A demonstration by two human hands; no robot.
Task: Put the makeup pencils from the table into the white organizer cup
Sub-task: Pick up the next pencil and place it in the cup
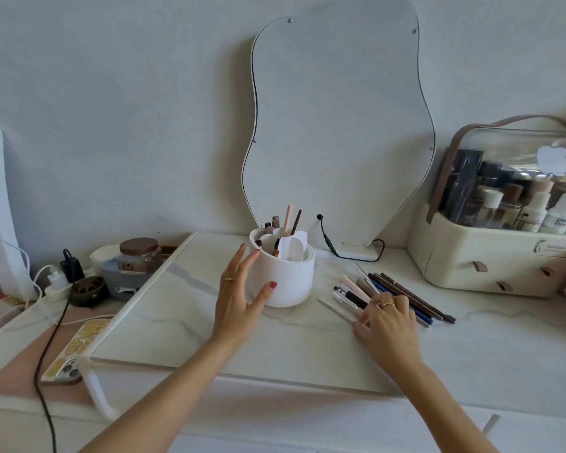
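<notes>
Both arms are showing bare, left hand (pixel 239 297) wearing a thin ring and red polish, right hand (pixel 386 325) wearing a gold ring.

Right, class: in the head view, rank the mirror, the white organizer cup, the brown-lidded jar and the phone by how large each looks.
1. Mirror, by far the largest.
2. White organizer cup.
3. Phone and brown-lidded jar: unsure. The phone is partly hidden by the tray edge and lies nearer the camera, so no ranking.
</notes>
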